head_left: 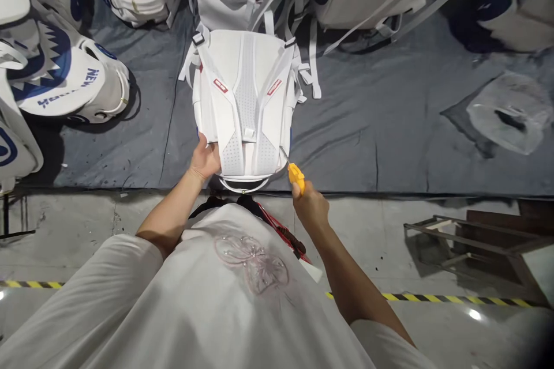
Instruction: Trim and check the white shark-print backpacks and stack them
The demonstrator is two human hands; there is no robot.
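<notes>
A white backpack (247,63) lies on the dark cloth-covered table with its back panel and shoulder straps up, its top handle toward me. My left hand (206,158) grips its near left side, thumb raised and fingers partly hidden behind the strap. In my closed right hand (310,206) is a yellow-handled tool (296,179) with a thin metal tip. That tip reaches the backpack's near right edge, beside the right shoulder strap (270,127); whether it touches the fabric I cannot tell.
More white and blue backpacks (69,69) crowd the left and far side of the table (346,144). A clear plastic bag (511,112) lies at the right. Below, on the floor, a metal-framed stool or rack (459,236) stands near yellow-black tape (433,298).
</notes>
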